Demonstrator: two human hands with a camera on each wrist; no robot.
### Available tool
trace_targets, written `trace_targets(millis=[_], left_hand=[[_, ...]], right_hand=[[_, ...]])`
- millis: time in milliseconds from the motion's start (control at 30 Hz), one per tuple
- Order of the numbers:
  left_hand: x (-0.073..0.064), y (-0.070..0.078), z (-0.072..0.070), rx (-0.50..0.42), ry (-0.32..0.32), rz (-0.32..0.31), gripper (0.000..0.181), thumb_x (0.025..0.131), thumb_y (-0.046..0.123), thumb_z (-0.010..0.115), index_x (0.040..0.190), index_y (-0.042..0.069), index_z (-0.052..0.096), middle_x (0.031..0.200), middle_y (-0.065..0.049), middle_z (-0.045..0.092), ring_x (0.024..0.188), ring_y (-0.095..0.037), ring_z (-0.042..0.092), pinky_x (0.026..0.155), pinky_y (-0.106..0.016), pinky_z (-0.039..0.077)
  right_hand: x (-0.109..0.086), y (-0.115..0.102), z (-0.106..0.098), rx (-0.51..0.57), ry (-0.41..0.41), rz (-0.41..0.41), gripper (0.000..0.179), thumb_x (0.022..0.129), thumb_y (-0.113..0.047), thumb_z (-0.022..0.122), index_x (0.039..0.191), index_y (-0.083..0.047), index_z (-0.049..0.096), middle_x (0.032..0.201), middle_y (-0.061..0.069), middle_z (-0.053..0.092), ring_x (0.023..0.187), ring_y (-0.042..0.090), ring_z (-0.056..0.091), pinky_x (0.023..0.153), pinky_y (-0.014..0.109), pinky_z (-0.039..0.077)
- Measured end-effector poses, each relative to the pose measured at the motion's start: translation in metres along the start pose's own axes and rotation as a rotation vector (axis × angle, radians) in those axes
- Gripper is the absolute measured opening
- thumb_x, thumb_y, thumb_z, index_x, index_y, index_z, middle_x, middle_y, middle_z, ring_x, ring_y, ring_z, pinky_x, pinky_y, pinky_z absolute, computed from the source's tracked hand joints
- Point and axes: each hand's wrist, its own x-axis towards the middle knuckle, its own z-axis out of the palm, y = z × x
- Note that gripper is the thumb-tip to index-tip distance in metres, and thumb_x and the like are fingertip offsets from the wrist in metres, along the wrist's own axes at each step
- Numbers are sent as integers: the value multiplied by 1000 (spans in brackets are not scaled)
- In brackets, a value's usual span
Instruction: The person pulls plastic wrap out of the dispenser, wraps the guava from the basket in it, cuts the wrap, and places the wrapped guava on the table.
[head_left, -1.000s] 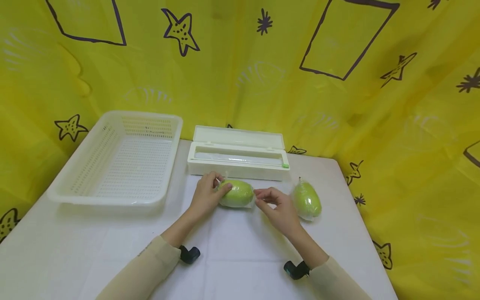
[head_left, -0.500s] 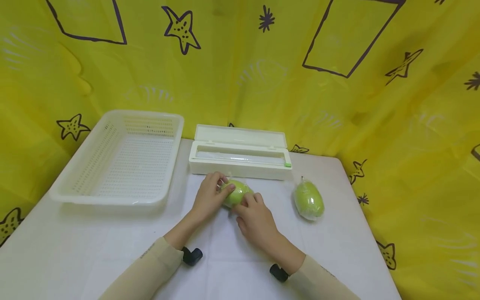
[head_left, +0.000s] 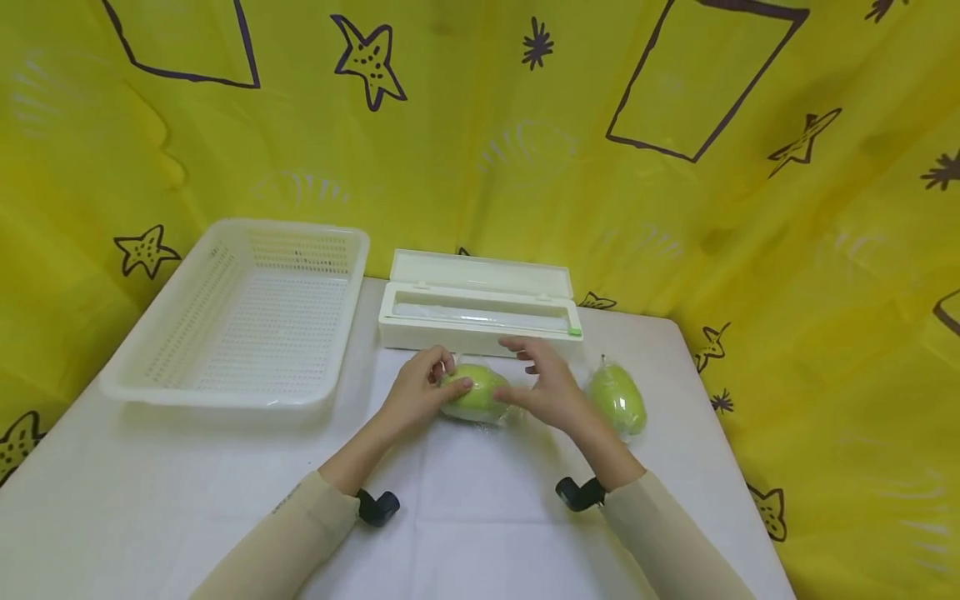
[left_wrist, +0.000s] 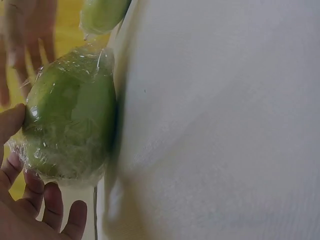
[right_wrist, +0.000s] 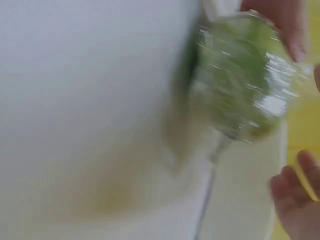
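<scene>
A green oval fruit (head_left: 478, 379) in crinkled cling film lies on the white cloth in the head view. My left hand (head_left: 414, 392) holds its left end, thumb on the upper side and fingers round the end; the left wrist view shows thumb and fingertips against the filmed fruit (left_wrist: 72, 115). At the fruit's other end is my right hand (head_left: 551, 387), fingers spread and thumb tip overlapping the film there. The right wrist view, blurred, has the right fingers (right_wrist: 295, 192) apart from the fruit (right_wrist: 245, 75). A second filmed green fruit (head_left: 617, 400) with a short stem lies right of the right hand.
Behind the hands stands a white cling film dispenser (head_left: 480, 337), lid up, with a film roll (head_left: 480, 314) inside and a green slider (head_left: 574, 331). A white perforated basket (head_left: 225, 398) stands at the left. A yellow patterned curtain (head_left: 465, 125) borders the table.
My right hand moved from the fruit's right end in over its near side, then back right, its fingers now spread. The left hand keeps its hold on the fruit.
</scene>
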Motion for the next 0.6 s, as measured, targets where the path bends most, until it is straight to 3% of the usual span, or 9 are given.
trace_targets(millis=[67, 133, 167, 267, 400, 500, 600], left_hand=[[1, 2, 0, 18, -3, -6, 30, 87, 35, 77, 86, 15, 55, 80, -3, 47, 79, -18, 45, 69, -32, 37], [2, 3, -1, 43, 8, 18, 29, 90, 37, 73, 82, 15, 56, 79, -2, 50, 79, -18, 46, 69, -32, 38], [2, 2, -1, 57, 26, 38, 28, 91, 37, 71, 80, 15, 57, 79, -2, 52, 79, -18, 47, 69, -32, 39], [3, 0, -4, 106, 133, 119, 24, 95, 31, 68, 78, 16, 60, 82, -1, 57, 79, -16, 52, 71, -31, 44], [-1, -4, -15, 175, 287, 206, 17, 95, 25, 69, 82, 17, 62, 85, 2, 62, 76, -14, 56, 69, -30, 48], [-7, -5, -26, 255, 306, 256, 17, 93, 25, 71, 82, 18, 60, 82, 4, 62, 73, -12, 55, 66, -30, 47], [-16, -8, -36, 367, 261, 280, 21, 92, 26, 72, 79, 20, 56, 77, 6, 59, 70, -13, 52, 62, -29, 44]], right_hand=[[5, 4, 9, 3, -112, 60, 103, 74, -31, 90, 156, -13, 31, 146, 18, 50, 130, 38, 51, 104, 56, 44], [8, 6, 20, -35, -201, 123, 122, 70, -41, 91, 161, -17, 13, 148, 19, 48, 130, 36, 52, 105, 53, 44], [9, 7, 25, -53, -217, 156, 126, 68, -45, 91, 161, -18, 11, 145, 19, 52, 126, 33, 55, 103, 51, 46], [10, 7, 35, -94, -202, 201, 119, 65, -48, 92, 157, -18, 24, 132, 14, 61, 110, 26, 61, 94, 47, 50], [9, 9, 37, -115, -188, 201, 99, 67, -51, 89, 149, -24, 40, 127, 7, 64, 106, 22, 62, 90, 44, 51], [8, 12, 36, -127, -190, 179, 93, 70, -54, 86, 149, -33, 41, 128, 4, 64, 105, 20, 62, 90, 43, 50], [9, 16, 36, -156, -188, 144, 89, 74, -58, 81, 150, -37, 40, 132, 4, 62, 108, 20, 60, 92, 44, 49]])
